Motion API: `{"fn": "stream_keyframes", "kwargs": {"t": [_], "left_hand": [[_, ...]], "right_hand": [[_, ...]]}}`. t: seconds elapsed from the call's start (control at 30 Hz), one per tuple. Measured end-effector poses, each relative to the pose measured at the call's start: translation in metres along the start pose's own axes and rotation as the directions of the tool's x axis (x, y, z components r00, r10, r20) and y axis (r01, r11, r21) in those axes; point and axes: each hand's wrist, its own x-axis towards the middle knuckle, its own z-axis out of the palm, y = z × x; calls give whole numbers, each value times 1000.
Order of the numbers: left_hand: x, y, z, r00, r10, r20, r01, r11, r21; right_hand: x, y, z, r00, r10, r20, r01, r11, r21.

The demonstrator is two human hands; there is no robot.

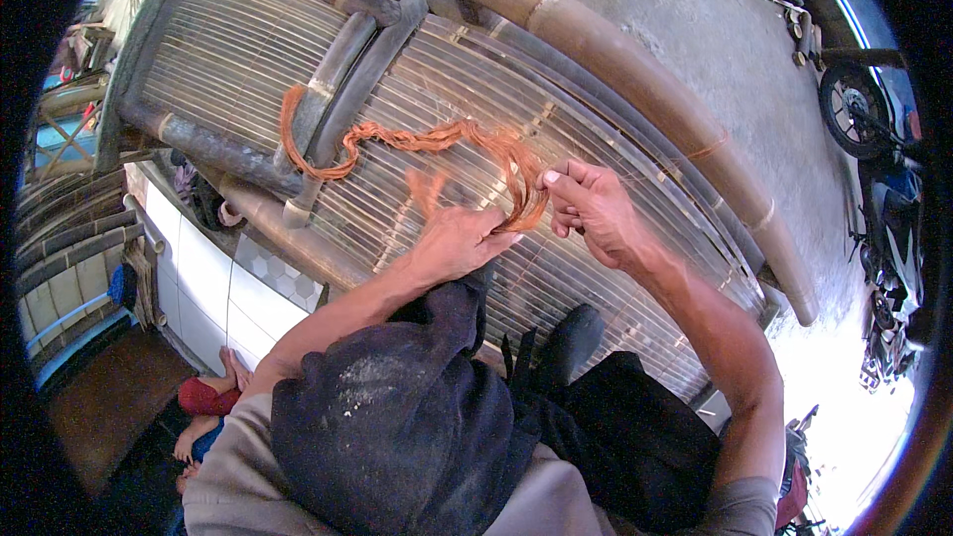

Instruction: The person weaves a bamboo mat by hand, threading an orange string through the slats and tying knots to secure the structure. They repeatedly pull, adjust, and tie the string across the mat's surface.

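Both hands work the orange cord (417, 139) lying over the bamboo bench (476, 69): left hand (452, 238) pinches loose strands taut, right hand (586, 203) curls closed on them for twisting.

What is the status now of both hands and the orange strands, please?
Left hand and right hand both pinching the loose orange strands. Twisted end looped around dark bamboo bar. Nothing between the hands and the bamboo slat frame.

The person is wearing a grey short-sleeved shirt (238, 476), leaving both forearms bare, and a dusty black cloth (397, 417) is hanging bunched over the chest near the camera.
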Motion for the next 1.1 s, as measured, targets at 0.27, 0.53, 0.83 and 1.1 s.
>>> {"fn": "stream_keyframes", "kwargs": {"t": [0.27,0.53,0.83,1.1], "left_hand": [[-17,-4,-28,999,-16,41,9,987,163],[9,-28,-32,990,133,-34,-121,962,245],[7,-28,-24,964,-254,75,264,931,-252],[-65,-118,-97,949,-308,-65,313,895,317]], "right_hand": [[-22,-14,-15,1000,5,-6,-5,1000,-3],[-22,-23,-26,978,12,-209,-12,1000,3],[-18,-13,-28,986,-23,-166,21,1000,-13],[-55,-69,-98,877,-173,-448,52,961,-270]]}}
